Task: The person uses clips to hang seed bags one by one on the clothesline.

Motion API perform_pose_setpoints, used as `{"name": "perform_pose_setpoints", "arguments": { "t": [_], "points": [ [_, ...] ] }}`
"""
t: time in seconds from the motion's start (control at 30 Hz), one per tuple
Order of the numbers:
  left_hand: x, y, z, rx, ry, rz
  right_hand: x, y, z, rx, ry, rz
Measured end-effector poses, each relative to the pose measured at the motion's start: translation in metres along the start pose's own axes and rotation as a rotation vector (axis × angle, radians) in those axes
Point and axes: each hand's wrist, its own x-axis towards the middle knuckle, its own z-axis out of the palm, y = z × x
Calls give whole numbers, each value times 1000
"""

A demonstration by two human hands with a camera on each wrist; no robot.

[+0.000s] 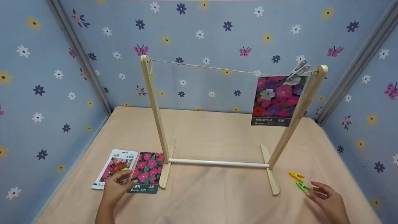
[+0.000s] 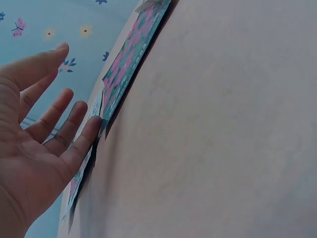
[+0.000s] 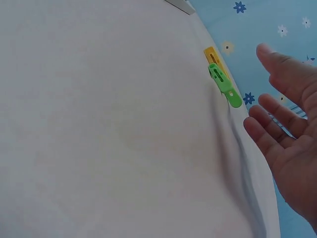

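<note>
My left hand (image 1: 114,189) hovers over two flower seed packets at the left, its fingers apart and holding nothing. One is a white-bordered packet (image 1: 104,169); beside it lies a dark-edged packet (image 1: 149,168) with pink flowers. At the right, my right hand (image 1: 328,200) is close to a green clothespin (image 1: 301,187), with a yellow clothespin (image 1: 296,176) just behind it. In the right wrist view the fingers are spread, apart from both clothespins. A third packet (image 1: 276,101) hangs from the string (image 1: 205,66), held by a grey clothespin (image 1: 298,71).
A wooden frame stands mid-table, with a left post (image 1: 157,118), a right post (image 1: 298,119) and a white bar (image 1: 217,162) low between them. Its flat feet rest on the peach tablecloth (image 1: 214,196). Flower-patterned walls (image 1: 199,90) enclose the table.
</note>
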Motion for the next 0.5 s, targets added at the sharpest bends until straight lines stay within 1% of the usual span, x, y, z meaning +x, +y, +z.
{"name": "perform_pose_setpoints", "arguments": {
  "t": [0.17,0.4,0.5],
  "points": [
    [0,-1,3,69,-26,-18,1,3,4,-3,-30,-3],
    [0,-2,5,186,4,-41,5,2,6,-33,-77,8],
    [1,-3,6,218,4,-45,8,1,7,-51,-97,14]
  ]
}}
